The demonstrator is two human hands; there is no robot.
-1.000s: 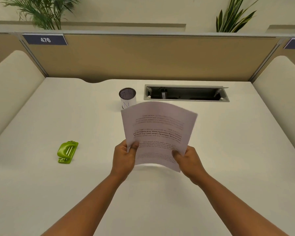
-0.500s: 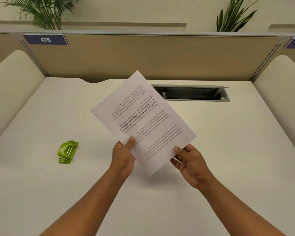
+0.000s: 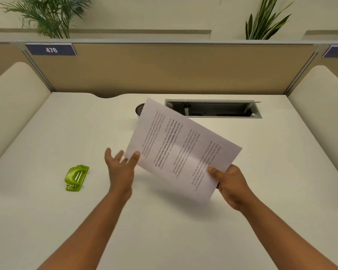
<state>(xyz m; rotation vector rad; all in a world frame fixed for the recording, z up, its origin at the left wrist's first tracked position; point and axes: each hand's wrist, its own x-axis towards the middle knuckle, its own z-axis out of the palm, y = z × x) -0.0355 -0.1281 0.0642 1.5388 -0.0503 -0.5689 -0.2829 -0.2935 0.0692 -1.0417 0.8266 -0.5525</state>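
- So, the big change: the left hand (image 3: 121, 168) has let go. Half a second ago it was pinching the near left edge of the sheet of paper (image 3: 176, 151); now its fingers are spread and relaxed, holding nothing.
- Its thumb tip sits right at the sheet's left corner (I can't tell if it's touching or just clear of it).
- The right hand (image 3: 230, 184) is doing all the holding, with its thumb on top of the near right corner and its fingers curled underneath.
- The paper is up in the air over the middle of the desk (image 3: 164, 230), not lying on it. It has swung round since the earlier shots, so the print now runs sideways and the far corner points up toward the cup (image 3: 139, 110), hiding most of it.
- The cable slot (image 3: 213, 110) at the far side is mostly uncovered again, with only its left end near the paper's top edge.
- The green hole punch (image 3: 76, 178) is in the same spot on the left, well apart from both hands and untouched.
- My guess is the sheet is being turned to line up an edge for punching, and the freed left hand is the one closest to the punch. One-corner grips are floppy, so the sheet could sag or slip.
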